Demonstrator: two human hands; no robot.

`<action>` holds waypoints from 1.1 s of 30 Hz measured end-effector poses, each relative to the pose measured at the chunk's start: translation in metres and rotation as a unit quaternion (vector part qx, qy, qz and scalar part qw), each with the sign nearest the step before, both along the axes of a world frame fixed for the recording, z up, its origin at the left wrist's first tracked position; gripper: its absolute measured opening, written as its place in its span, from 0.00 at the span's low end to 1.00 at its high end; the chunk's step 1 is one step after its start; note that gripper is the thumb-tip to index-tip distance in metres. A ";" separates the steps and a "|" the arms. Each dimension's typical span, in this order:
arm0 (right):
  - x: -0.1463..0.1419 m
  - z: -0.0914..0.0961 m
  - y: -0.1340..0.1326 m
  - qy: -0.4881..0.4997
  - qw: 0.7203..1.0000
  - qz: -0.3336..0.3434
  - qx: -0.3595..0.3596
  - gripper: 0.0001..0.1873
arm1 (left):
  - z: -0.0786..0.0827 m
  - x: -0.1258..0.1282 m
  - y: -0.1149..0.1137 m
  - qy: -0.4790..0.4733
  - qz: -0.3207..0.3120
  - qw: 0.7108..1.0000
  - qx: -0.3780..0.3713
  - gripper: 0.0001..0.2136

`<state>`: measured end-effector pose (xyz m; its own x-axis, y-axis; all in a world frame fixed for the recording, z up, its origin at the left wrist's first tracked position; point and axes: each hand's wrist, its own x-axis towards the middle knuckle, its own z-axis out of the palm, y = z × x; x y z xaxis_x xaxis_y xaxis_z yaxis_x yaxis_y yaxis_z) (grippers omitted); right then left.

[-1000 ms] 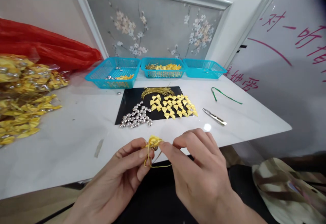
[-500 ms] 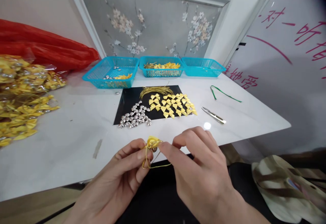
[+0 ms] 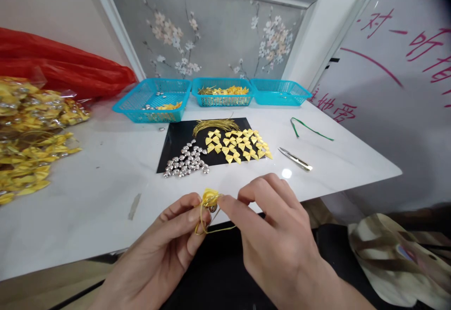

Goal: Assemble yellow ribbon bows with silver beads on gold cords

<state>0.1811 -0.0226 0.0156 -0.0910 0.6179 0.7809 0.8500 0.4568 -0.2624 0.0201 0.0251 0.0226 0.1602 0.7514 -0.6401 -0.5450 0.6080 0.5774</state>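
Just off the table's front edge, my left hand point(image 3: 176, 235) pinches a yellow ribbon bow point(image 3: 210, 196) between thumb and fingers. A small silver bell point(image 3: 213, 208) shows under the bow, partly hidden by the fingertips. My right hand point(image 3: 271, 225) has its thumb and index finger closed at the bow's right side, on a thin gold cord point(image 3: 221, 229). The cord loops down below the left fingers and runs across to the right hand. Beyond the hands, silver bells point(image 3: 188, 162), yellow bows point(image 3: 243, 143) and a bundle of gold cords point(image 3: 216, 126) lie on and around a black mat point(image 3: 172, 136).
Three blue baskets point(image 3: 151, 115) line the back of the white table point(image 3: 105, 169). Small thread snips point(image 3: 295, 158) and a green ribbon point(image 3: 312, 130) lie at right. Bagged yellow bows point(image 3: 35, 112) pile up at left, before red fabric point(image 3: 63, 61).
Both hands stay nearly in place with the bow between them. The cord loop under the left fingers has shifted slightly; the view has moved a little.
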 end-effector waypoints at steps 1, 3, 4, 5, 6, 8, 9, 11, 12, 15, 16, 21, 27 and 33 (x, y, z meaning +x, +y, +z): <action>0.000 0.000 0.000 -0.001 1.000 0.000 0.002 0.20 | 0.000 0.000 0.000 0.003 0.000 1.000 -0.001 0.20; 0.001 0.000 0.001 -0.002 1.000 0.003 0.003 0.21 | 0.001 0.000 0.001 0.010 0.002 1.000 -0.005 0.20; 0.001 0.000 0.001 -0.002 1.000 0.005 0.001 0.21 | 0.001 0.000 0.002 0.013 0.007 1.000 -0.007 0.20; 0.001 -0.001 0.001 -0.001 1.000 0.007 -0.002 0.21 | 0.001 0.001 0.002 0.013 0.007 1.000 -0.009 0.20; 0.002 -0.001 0.002 0.001 1.000 0.009 -0.004 0.21 | 0.001 0.001 0.003 0.013 0.007 1.000 -0.008 0.20; 0.002 -0.001 0.003 0.010 1.000 0.014 -0.006 0.20 | 0.000 0.002 0.003 0.011 0.001 1.000 -0.006 0.19; 0.003 0.000 0.004 0.016 1.000 0.017 -0.008 0.19 | -0.001 0.002 0.003 0.010 -0.002 1.000 -0.004 0.19; 0.005 0.000 0.005 0.027 0.999 0.033 -0.022 0.18 | -0.001 0.002 0.004 0.011 -0.001 1.000 -0.002 0.19; 0.006 0.000 0.006 0.035 0.998 0.045 -0.036 0.17 | -0.001 0.001 0.004 0.010 -0.001 1.000 -0.001 0.19; 0.012 0.001 0.008 0.074 0.988 0.093 -0.095 0.16 | -0.001 -0.001 0.002 -0.001 -0.013 1.000 0.002 0.18; 0.014 0.002 0.009 0.090 0.984 0.109 -0.112 0.16 | -0.001 -0.002 0.001 -0.004 -0.017 1.000 0.003 0.18; 0.021 0.003 0.015 0.147 0.960 0.173 -0.163 0.15 | -0.004 -0.006 0.000 -0.006 -0.019 1.000 0.002 0.17; 0.023 0.002 0.020 0.169 0.949 0.189 -0.189 0.11 | -0.006 -0.006 0.002 -0.017 -0.036 0.999 0.014 0.16; 0.021 -0.001 0.020 0.174 0.946 0.187 -0.201 0.11 | -0.005 -0.008 0.002 -0.021 -0.051 0.998 0.030 0.14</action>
<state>0.2018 -0.0022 0.0148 -0.1418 0.8466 0.5130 0.4784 0.5123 -0.7132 0.0124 0.0267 0.0179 0.2642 0.7662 -0.5857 -0.5069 0.6270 0.5916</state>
